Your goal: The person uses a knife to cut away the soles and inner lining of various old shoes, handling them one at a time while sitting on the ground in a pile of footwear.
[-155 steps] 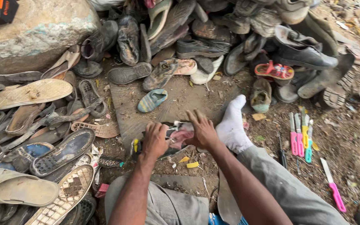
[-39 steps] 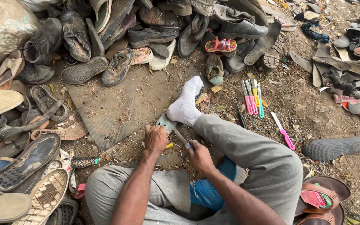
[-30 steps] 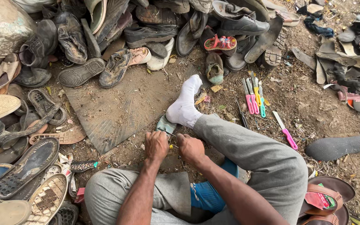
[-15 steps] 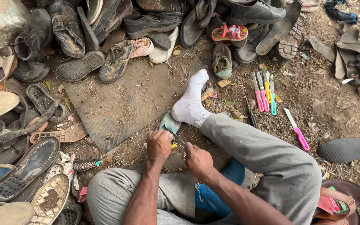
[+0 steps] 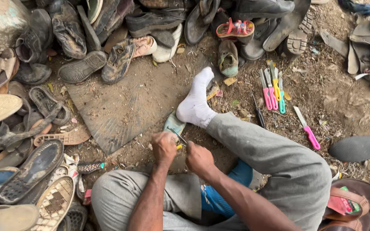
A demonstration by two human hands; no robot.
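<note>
I sit on the dirt with my white-socked foot [image 5: 195, 102] resting on a small teal shoe [image 5: 174, 124]. My left hand [image 5: 163, 147] is closed in a fist at the shoe's near end and seems to grip it. My right hand [image 5: 199, 158] is closed close beside it, on what looks like a thin knife [image 5: 178, 139] with a yellow handle; its blade points up-left towards the shoe. Both hands hover over my grey trouser legs [image 5: 279, 158], and the fingers hide the grip.
A dark rubber mat [image 5: 125, 102] lies ahead. Worn shoes and sandals are piled along the back [image 5: 120, 60] and left [image 5: 35, 162]. Several pink, yellow and green knives [image 5: 273, 90] lie at right, one more pink knife [image 5: 307, 128] nearer. A black sole [image 5: 358, 147] lies far right.
Five seconds ago both hands lay flat on a shoe on the mat. They have since drawn in close to my lap by the teal shoe, staying there over the last second.
</note>
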